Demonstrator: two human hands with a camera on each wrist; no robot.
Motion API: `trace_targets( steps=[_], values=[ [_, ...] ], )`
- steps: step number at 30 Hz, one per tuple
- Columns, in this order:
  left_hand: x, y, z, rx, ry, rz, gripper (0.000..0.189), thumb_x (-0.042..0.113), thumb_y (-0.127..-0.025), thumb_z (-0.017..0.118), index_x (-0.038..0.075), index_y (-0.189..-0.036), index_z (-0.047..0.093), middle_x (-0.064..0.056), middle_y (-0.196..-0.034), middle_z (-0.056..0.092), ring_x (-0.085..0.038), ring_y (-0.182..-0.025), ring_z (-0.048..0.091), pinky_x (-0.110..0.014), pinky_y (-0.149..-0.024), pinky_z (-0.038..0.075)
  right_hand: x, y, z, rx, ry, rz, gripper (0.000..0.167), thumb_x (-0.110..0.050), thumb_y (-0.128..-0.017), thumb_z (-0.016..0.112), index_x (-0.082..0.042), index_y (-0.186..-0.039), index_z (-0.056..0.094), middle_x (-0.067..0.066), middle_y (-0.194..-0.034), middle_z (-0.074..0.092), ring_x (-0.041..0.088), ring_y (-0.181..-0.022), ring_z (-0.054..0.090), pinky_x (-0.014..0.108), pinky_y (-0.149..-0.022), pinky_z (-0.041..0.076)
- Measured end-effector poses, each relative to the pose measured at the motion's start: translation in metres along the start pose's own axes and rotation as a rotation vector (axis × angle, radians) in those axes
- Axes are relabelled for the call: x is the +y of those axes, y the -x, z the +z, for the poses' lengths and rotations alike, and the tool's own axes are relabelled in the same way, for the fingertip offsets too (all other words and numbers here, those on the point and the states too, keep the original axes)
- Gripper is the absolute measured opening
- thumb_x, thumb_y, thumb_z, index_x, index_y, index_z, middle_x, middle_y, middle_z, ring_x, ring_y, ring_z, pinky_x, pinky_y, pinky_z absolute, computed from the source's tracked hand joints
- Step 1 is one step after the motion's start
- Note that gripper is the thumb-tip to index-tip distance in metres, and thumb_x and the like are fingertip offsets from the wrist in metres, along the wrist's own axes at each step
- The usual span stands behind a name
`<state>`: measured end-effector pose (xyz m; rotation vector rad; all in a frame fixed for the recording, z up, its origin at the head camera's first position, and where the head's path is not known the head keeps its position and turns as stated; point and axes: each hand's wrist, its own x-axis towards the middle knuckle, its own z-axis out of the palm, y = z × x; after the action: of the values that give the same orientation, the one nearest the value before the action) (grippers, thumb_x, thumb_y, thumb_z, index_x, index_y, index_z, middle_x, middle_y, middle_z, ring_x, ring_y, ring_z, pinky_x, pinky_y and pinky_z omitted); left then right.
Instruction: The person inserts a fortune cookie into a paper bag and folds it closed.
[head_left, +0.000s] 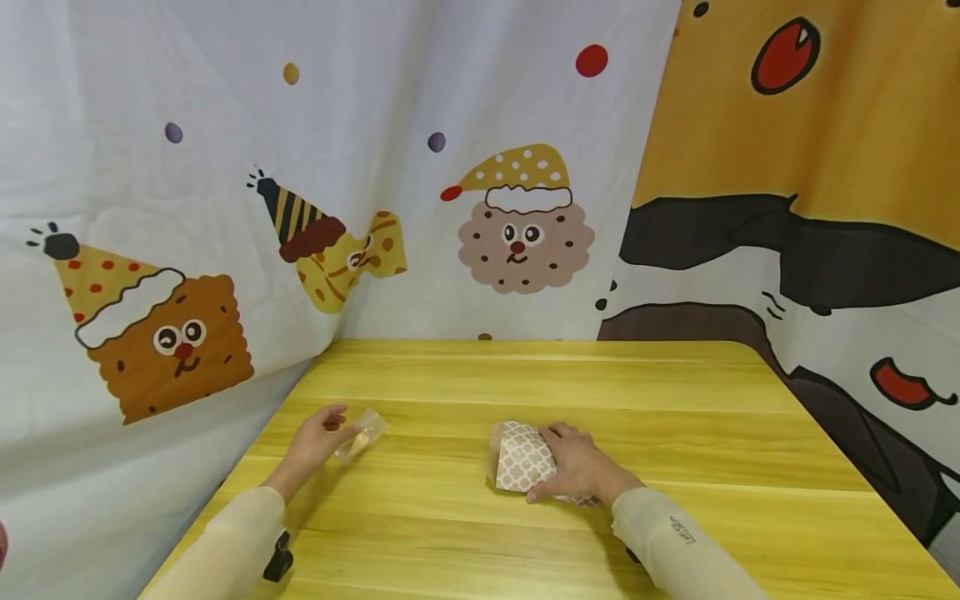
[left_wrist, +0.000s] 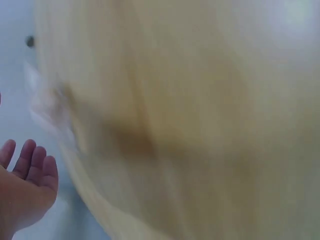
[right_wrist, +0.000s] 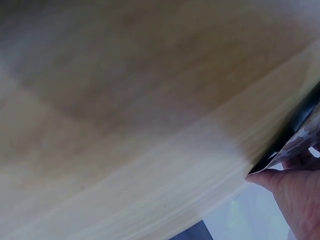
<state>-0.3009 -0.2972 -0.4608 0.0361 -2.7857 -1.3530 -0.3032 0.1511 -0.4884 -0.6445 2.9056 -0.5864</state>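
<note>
My left hand [head_left: 318,437] is over the left part of the table and pinches a small clear plastic packet [head_left: 363,433] by its edge. Something pale yellowish shows inside that packet. In the left wrist view the packet [left_wrist: 52,107] is blurred, beyond the fingers of the left hand [left_wrist: 30,190]. My right hand [head_left: 577,462] grips a brown pouch [head_left: 525,454] with a white lattice pattern, fingers over its far side and thumb along the near side. The right wrist view shows the thumb of the right hand [right_wrist: 295,192] at the pouch's edge, beside a shiny black surface [right_wrist: 295,125].
Both hands work over a yellow wood-grain table [head_left: 420,533]. A white curtain [head_left: 405,75] with cartoon biscuits hangs behind and left of it, and an orange, black and white printed cloth [head_left: 735,150] at the right. A small black device [head_left: 279,560] sits under the left wrist.
</note>
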Motion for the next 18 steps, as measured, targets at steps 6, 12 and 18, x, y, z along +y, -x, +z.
trace_targets(
  steps=[6,12,18],
  values=[
    [-0.019,0.008,-0.011,-0.066,-0.045,-0.038,0.075,0.033,-0.096,0.067,-0.009,-0.149,0.032,-0.034,-0.142,0.040,-0.049,-0.131,0.037,-0.060,-0.104,0.037,0.001,0.000,0.001,-0.001,-0.001,0.000,0.123,-0.073,-0.060,0.081,-0.002,-0.151,0.038,0.019,-0.149,0.038,0.040,-0.137,0.035,0.059,-0.111,0.027],
    [-0.025,0.011,-0.009,-0.097,-0.073,-0.019,0.077,0.034,-0.094,0.070,-0.011,-0.146,0.035,-0.034,-0.136,0.048,-0.046,-0.124,0.047,-0.056,-0.099,0.043,0.001,0.000,0.001,-0.008,0.003,-0.002,0.123,-0.073,-0.061,0.080,-0.003,-0.151,0.037,0.019,-0.150,0.038,0.040,-0.138,0.034,0.060,-0.112,0.025],
    [-0.024,0.009,-0.004,-0.112,-0.086,0.013,0.077,0.031,-0.092,0.073,-0.015,-0.143,0.036,-0.035,-0.132,0.050,-0.046,-0.121,0.050,-0.055,-0.095,0.046,0.001,0.000,0.000,-0.014,0.006,0.007,0.123,-0.073,-0.061,0.080,-0.003,-0.152,0.036,0.019,-0.151,0.036,0.041,-0.139,0.032,0.058,-0.111,0.028]
  ],
)
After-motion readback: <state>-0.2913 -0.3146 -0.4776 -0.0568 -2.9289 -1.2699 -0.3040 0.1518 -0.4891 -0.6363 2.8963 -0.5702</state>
